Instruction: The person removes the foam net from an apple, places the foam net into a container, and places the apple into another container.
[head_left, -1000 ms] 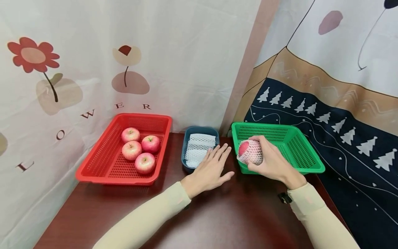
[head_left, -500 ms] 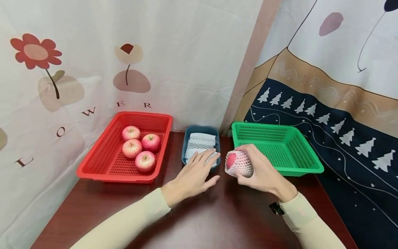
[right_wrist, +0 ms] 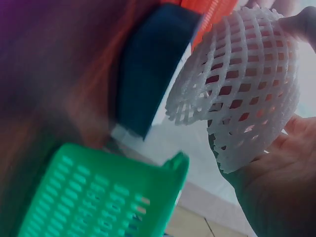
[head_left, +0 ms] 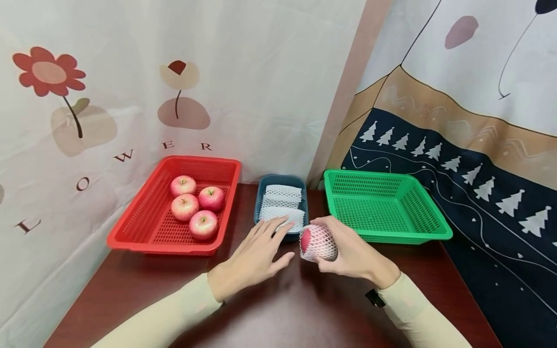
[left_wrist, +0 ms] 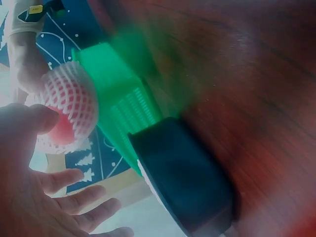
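Note:
My right hand (head_left: 354, 251) grips an apple in a white foam net (head_left: 319, 243), above the table between the blue box and the green basket. Red skin shows through the net's open end, which faces my left hand (head_left: 252, 256). That hand is spread with straight fingers, its fingertips overlapping the front of the blue box (head_left: 282, 178) in the head view. White foam nets (head_left: 283, 216) lie in this box. In the left wrist view the netted apple (left_wrist: 71, 108) appears close by the left thumb. From the right wrist, the foam net (right_wrist: 247, 69) hides most of the fruit.
On the left, a red basket (head_left: 139, 245) holds several bare apples (head_left: 203, 225). A green basket (head_left: 378, 210) with nothing in it stands at the right. Behind them hangs a printed curtain (head_left: 261, 87), and the dark wooden table (head_left: 300, 309) extends in front.
The right hand has carried the netted apple out of the green basket, leftward and nearer to me. My left hand has drawn back to the left, from over the blue box toward its front.

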`<state>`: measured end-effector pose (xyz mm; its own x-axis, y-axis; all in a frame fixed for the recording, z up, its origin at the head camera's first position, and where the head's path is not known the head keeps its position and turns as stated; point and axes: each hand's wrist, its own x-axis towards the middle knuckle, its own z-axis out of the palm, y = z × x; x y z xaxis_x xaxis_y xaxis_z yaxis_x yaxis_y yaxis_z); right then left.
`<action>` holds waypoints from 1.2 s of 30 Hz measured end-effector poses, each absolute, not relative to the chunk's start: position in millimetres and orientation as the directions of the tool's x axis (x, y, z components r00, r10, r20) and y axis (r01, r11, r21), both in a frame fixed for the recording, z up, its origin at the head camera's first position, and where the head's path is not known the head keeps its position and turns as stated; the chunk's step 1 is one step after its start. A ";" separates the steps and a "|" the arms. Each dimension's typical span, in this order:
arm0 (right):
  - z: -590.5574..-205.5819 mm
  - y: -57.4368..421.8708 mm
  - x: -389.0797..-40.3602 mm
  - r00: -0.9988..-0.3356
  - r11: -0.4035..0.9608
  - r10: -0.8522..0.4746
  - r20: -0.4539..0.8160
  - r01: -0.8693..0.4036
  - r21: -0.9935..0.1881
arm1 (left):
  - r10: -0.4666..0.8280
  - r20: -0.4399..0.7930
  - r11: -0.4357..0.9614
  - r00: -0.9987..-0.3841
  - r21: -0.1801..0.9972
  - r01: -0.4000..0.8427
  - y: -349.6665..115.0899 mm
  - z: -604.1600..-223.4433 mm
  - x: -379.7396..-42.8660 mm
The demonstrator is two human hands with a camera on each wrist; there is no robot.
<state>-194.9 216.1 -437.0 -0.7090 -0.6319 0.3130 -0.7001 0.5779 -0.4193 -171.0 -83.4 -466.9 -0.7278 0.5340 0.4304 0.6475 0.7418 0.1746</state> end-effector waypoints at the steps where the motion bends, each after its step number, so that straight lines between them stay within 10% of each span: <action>1: -438.5 213.6 -194.3 -0.707 0.576 -0.639 0.303 -0.701 -0.420 | 0.530 0.427 0.747 -0.733 0.174 0.641 -85.9 -467.3 -169.7; 36: -483.9 170.9 -194.6 -0.637 0.584 -0.745 0.199 -0.767 -0.266 | 0.500 0.399 0.769 -0.769 0.204 0.606 -122.8 -483.8 -147.2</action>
